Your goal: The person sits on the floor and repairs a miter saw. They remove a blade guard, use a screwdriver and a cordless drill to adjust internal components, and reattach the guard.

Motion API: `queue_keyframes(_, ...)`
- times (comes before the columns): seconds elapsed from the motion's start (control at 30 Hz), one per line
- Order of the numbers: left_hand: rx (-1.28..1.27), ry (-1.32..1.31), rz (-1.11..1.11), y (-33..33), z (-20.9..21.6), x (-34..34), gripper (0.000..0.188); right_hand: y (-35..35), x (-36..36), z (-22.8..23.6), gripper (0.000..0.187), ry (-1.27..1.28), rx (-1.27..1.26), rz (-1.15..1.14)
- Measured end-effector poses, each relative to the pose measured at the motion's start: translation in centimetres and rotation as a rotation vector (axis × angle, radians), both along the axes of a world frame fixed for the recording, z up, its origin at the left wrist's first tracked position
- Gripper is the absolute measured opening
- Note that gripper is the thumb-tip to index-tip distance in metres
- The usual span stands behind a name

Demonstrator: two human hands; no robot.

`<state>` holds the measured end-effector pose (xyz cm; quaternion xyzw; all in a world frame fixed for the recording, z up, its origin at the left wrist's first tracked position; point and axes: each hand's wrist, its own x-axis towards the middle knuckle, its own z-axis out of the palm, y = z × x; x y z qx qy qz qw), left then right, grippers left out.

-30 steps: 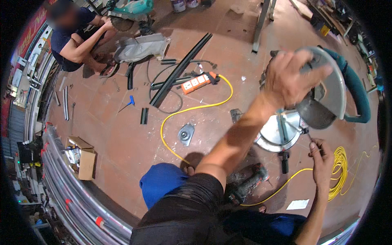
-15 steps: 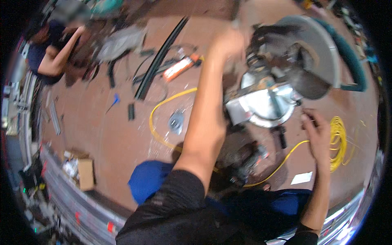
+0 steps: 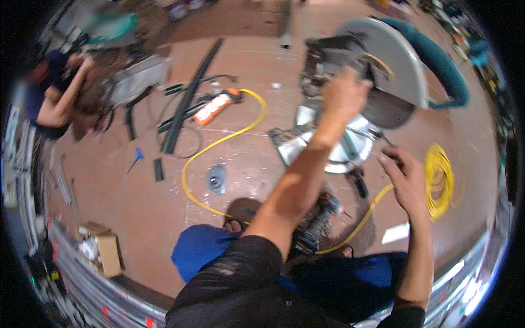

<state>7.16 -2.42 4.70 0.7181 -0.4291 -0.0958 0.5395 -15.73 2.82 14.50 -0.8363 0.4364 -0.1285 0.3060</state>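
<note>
Left hand [image 3: 344,95] grasping the heavy, rigid mitre saw [image 3: 372,76] near its head; right hand [image 3: 404,175] loosely open beside the base.

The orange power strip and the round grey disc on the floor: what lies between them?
In the head view, a yellow cable crosses the bare reddish floor between the orange power strip and the grey disc.

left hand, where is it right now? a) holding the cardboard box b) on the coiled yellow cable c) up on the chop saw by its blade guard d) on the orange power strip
c: the left hand is raised onto the chop saw, against the grey blade guard, well away from the orange power strip, the cardboard box and the coiled yellow cable.
</note>
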Motion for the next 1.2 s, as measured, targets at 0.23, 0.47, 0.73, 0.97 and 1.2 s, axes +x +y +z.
queue_keyframes(0.23,-0.018,0.037,-0.075,-1.4,-0.2,-1.3,0.032,-0.7,0.3,-0.4,0.034,0.029,0.143,0.028)
queue_keyframes(0.47,0.009,0.19,0.044,-1.6,0.4,-1.9,0.042,-1.5,0.3,-1.0,0.035,0.034,0.137,0.037)
queue_keyframes(0.73,-0.022,0.196,0.035,-2.0,-0.2,-1.9,0.046,-1.6,1.2,-1.6,0.036,0.035,0.168,0.047)
queue_keyframes(0.97,-0.069,0.248,-0.006,-2.9,-0.7,-2.0,0.046,-1.6,1.1,-1.8,0.036,0.042,0.168,0.055)
queue_keyframes(1.2,-0.102,0.246,0.049,-2.5,-0.5,-2.8,0.043,-1.4,0.9,-1.6,0.033,0.058,0.133,0.032)
